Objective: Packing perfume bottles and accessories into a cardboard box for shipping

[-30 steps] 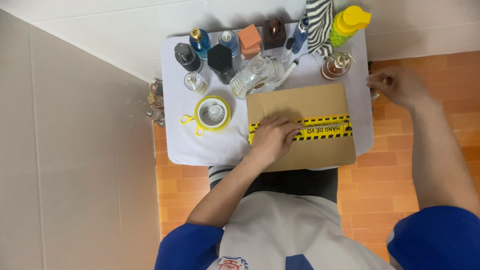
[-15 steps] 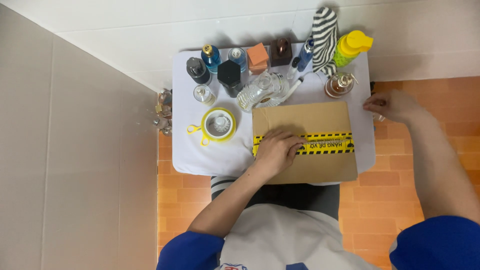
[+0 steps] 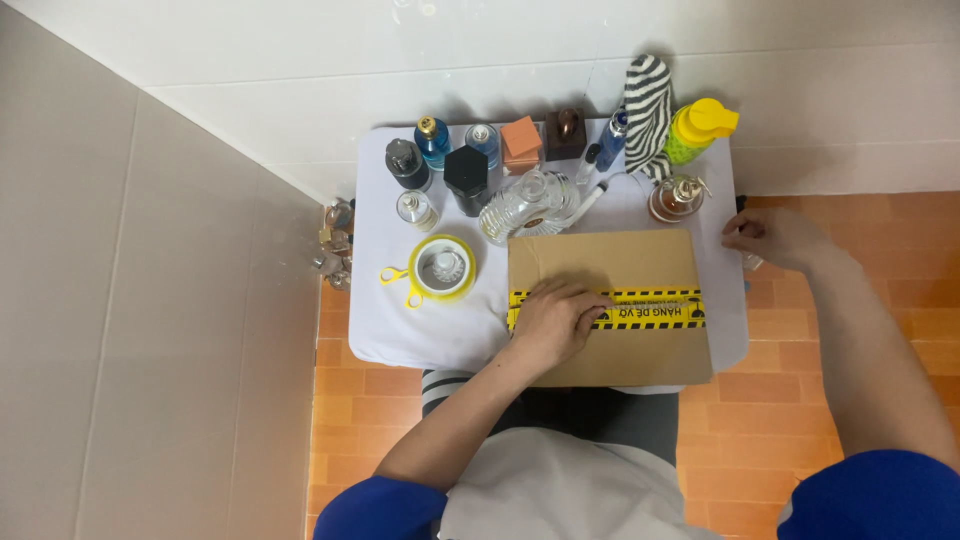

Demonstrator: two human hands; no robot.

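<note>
A closed brown cardboard box [image 3: 600, 262] lies on the small white table [image 3: 400, 320], sealed across its middle by a strip of yellow-and-black tape [image 3: 655, 308]. My left hand [image 3: 553, 318] rests flat on the left end of that tape, fingers spread over it. My right hand [image 3: 772, 236] is at the table's right edge, beyond the box, with fingers curled around something small that I cannot make out.
A yellow tape dispenser [image 3: 441, 268] sits left of the box. Several perfume bottles [image 3: 466, 176], a clear glass bottle [image 3: 528, 201], a striped cloth [image 3: 648, 100] and a yellow-green bottle [image 3: 697, 128] line the back. Small bottles [image 3: 335, 240] lie on the floor at left.
The view has shifted, so the table appears lower in frame. My right hand has come down to the table's right edge. My left hand stays pressed on the tape.
</note>
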